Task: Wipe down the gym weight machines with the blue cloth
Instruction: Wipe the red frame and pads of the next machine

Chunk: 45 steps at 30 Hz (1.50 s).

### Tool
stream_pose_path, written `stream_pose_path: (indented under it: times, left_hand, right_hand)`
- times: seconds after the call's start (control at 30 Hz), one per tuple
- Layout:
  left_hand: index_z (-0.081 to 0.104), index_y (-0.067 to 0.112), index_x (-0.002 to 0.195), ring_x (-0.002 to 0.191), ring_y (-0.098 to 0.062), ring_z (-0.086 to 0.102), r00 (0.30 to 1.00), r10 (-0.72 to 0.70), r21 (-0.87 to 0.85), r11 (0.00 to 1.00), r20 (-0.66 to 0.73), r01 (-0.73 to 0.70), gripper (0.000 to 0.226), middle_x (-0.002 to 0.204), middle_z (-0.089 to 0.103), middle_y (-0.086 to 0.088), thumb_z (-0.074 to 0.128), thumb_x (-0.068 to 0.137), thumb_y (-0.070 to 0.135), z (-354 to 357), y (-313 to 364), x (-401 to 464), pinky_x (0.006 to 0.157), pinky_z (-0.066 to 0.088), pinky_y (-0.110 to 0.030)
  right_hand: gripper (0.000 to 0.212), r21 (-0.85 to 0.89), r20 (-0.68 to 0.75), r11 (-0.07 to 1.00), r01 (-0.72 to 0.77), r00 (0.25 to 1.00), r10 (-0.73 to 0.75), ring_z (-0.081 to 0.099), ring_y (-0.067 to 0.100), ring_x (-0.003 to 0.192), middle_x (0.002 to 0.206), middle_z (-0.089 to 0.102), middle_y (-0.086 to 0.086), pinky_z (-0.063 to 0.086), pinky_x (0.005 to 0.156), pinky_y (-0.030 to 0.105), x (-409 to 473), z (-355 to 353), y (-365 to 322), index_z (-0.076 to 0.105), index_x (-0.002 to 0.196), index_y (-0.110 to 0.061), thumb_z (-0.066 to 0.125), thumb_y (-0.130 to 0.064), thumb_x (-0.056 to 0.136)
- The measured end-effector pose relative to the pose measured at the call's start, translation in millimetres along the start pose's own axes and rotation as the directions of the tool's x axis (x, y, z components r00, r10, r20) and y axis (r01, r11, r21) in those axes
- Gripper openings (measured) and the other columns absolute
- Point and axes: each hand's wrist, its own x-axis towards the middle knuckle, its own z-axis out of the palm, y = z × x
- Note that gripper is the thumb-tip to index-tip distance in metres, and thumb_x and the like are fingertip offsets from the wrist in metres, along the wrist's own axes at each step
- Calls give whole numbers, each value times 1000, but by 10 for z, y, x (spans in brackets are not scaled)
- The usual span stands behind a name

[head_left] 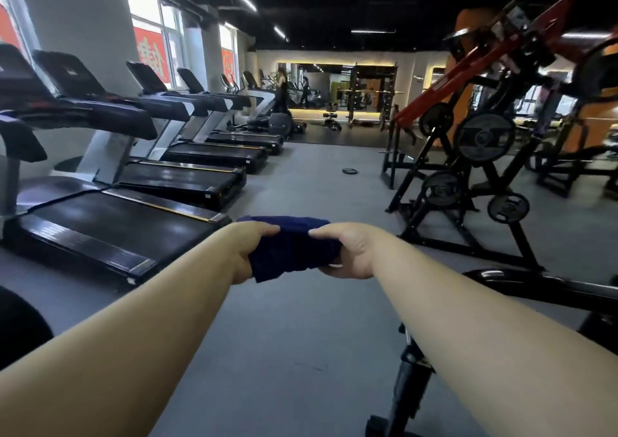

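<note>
Head view. A gym hall is stretching ahead under a dark ceiling with strip lights: a grey floor [301, 336] is running down the middle, a row of treadmills [140, 222] is standing along the windowed left wall, and a plate-loaded weight machine [475, 155] with a red sloping frame and black discs is standing to the right. A black padded bench [541, 286] is lying low at the right edge, partly hidden behind the right forearm.

Both arms are reaching forward at mid-frame. The blue cloth [291, 249] is hanging in the air between the two hands, above the floor and touching no machine. The left hand [249, 252] is gripping its left edge with fingers curled round the fabric; the right hand [347, 252] is pinching its right edge, thumb on top and fingers folded beneath.

The cloth is appearing light, soft and limp, bunching and sagging between the grips; it is likely to carry no risk of breakage or slipping. For wiping, it would best be folded into a pad and held flat under one palm, since an edge grip leaves loose fabric trailing. No machine has yet been wiped.
</note>
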Motion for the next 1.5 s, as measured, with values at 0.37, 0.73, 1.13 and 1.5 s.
stream_pose_path:
  times: [0.37,0.73,1.13,1.5]
  left_hand:
    - [54,9,108,93,-34,66,924,380,250,891,47,-379,66,102,66,-17,82,54,34,390,749,1149,85,55,-50]
    - [51,17,123,95,-21,63,592,676,474,385,439,-792,60,101,62,-2,76,69,24,1167,2662,2137,70,49,-26]
    - [63,21,120,90,-19,57,708,435,546,450,557,-707,33,111,62,-4,69,88,17,1932,1881,3125,67,47,-28]
    - [60,3,119,96,-33,64,760,307,747,188,573,-638,42,111,65,-18,56,97,38,1976,1223,3346,85,55,-44]
  right_hand:
    - [58,-616,97,690,380,906,-413,60,17,112,120,66,-3,49,95,30,829,-517,-816,60,130,-31,77,-11,78]
    - [11,-674,-227,556,486,580,-782,66,28,89,93,68,11,55,77,39,1711,-880,-2518,63,90,-17,67,-21,81]
    - [10,-181,-565,925,335,734,-377,67,23,86,101,67,8,61,61,33,2511,-1585,-1635,61,97,-23,61,-15,91]
    - [13,-167,-649,972,167,723,-236,69,24,85,101,67,11,62,69,38,2557,-1540,-1095,59,100,-16,64,-17,88]
